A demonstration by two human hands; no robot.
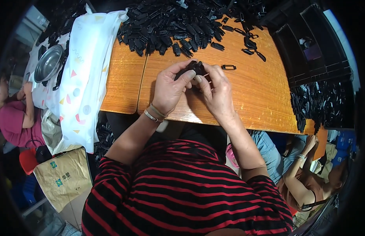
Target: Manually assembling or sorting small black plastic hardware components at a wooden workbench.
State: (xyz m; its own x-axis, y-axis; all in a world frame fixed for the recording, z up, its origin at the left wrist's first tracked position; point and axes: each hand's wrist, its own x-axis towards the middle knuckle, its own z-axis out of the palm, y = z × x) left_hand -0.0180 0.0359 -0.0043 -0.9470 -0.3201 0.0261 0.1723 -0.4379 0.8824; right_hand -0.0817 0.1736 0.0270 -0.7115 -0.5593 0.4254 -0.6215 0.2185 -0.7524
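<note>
Above the near part of the wooden table [253, 94], my two hands meet around a small black plastic part [196, 67]. My left hand [170, 86] grips it from the left, its thumb pressed along the part. From the other side my right hand [217, 86] closes on the same part with thumb and fingers. The part's lower side is hidden by the fingers. Just right of my right hand lies a small black rectangular frame [228, 67]. Beyond my hands spreads a large heap of black plastic parts [170, 29].
A patterned white cloth [82, 78] covers the table's left side, with a metal bowl [48, 63] beyond it. Black bins [304, 43] and another heap of black parts [316, 102] stand right. One person [21, 118] works at left, another [304, 181] at right.
</note>
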